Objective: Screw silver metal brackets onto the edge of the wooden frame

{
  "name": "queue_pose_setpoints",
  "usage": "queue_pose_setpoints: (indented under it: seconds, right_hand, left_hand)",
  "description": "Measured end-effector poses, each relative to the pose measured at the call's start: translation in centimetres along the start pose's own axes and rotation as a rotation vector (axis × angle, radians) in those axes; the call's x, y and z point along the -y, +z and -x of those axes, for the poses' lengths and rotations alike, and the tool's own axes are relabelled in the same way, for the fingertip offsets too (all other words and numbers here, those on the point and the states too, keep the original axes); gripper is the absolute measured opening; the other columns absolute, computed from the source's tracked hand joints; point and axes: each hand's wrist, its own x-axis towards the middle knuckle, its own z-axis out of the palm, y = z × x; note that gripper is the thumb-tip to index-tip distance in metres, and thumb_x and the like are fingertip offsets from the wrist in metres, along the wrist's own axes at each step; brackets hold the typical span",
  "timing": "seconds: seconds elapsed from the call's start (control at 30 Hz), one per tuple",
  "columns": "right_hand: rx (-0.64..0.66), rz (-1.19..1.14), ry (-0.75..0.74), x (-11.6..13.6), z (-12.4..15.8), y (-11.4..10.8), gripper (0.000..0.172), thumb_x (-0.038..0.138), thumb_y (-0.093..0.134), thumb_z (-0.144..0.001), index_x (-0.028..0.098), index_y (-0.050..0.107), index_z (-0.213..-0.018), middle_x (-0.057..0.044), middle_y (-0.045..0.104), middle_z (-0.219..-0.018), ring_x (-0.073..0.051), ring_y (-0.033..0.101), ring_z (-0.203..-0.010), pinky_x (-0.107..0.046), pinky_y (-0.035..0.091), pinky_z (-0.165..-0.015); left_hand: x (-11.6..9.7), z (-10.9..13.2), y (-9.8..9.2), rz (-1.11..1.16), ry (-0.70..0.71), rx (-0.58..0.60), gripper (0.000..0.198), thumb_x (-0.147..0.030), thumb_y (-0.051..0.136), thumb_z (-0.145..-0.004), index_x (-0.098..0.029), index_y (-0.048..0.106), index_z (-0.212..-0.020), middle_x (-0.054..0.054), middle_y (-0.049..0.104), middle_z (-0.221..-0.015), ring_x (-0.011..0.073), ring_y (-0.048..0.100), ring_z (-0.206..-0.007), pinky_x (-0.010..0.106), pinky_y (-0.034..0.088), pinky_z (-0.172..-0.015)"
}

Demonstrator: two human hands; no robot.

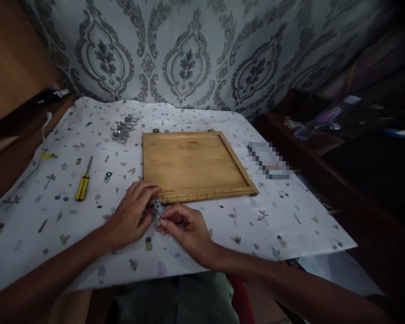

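A framed wooden panel (192,162) lies flat on the cloth, with a row of small dark holes along its near edge. At its near left corner, my left hand (131,216) is closed, fingers bent over the edge and thumb below. A small metal hinge (158,206) sits against that edge between my two hands. My right hand (189,229) pinches the hinge's lower part between thumb and fingers; the fingertips partly hide it. Left of the panel lies a screwdriver (83,185) with a yellow and black handle. A cluster of similar metal hinges (124,128) rests beyond it.
A patterned white cloth (256,234) covers the table. Right of the panel is a blurred-out flat object (270,160). A clear bottle (327,117) stands on dark furniture at the right. A patterned curtain (189,54) hangs behind. A small yellow item (48,155) lies at the left.
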Motion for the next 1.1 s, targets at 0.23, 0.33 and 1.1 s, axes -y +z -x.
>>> queue_pose_setpoints:
  seconds: [0.23,0.33,1.1]
  right_hand:
    - [0.016,-0.098,0.099,-0.2,-1.0,-0.1,0.017,0.036,0.075,-0.086,0.022,0.066,-0.087,0.002,0.073,-0.071,-0.014,0.074,-0.067,-0.029,0.064,-0.068]
    - [0.018,-0.126,0.139,-0.2,-1.2,0.1,0.013,0.031,0.074,-0.085,0.021,0.066,-0.086,0.002,0.073,-0.071,-0.013,0.073,-0.066,-0.027,0.063,-0.067]
    - [0.062,-0.249,0.24,0.6,-1.9,0.0,0.014,0.029,0.072,-0.08,0.019,0.062,-0.081,0.007,0.061,-0.063,-0.005,0.059,-0.047,-0.017,0.047,-0.048]
  left_hand:
    - [0.6,0.7,0.1,0.151,-0.073,0.039,0.049,-0.019,0.053,-0.093,-0.023,0.043,-0.14,0.015,0.052,-0.137,0.0298,0.049,-0.131,0.048,0.05,-0.108]
    - [1.0,0.8,0.1,0.176,-0.109,0.052,0.05,-0.025,0.059,-0.093,-0.023,0.042,-0.14,0.016,0.05,-0.141,0.0302,0.048,-0.134,0.048,0.05,-0.109]
    - [1.2,0.5,-0.6,0.224,-0.087,0.153,0.042,-0.041,0.065,-0.098,-0.025,0.05,-0.133,0.013,0.051,-0.142,0.0272,0.049,-0.134,0.045,0.047,-0.109]
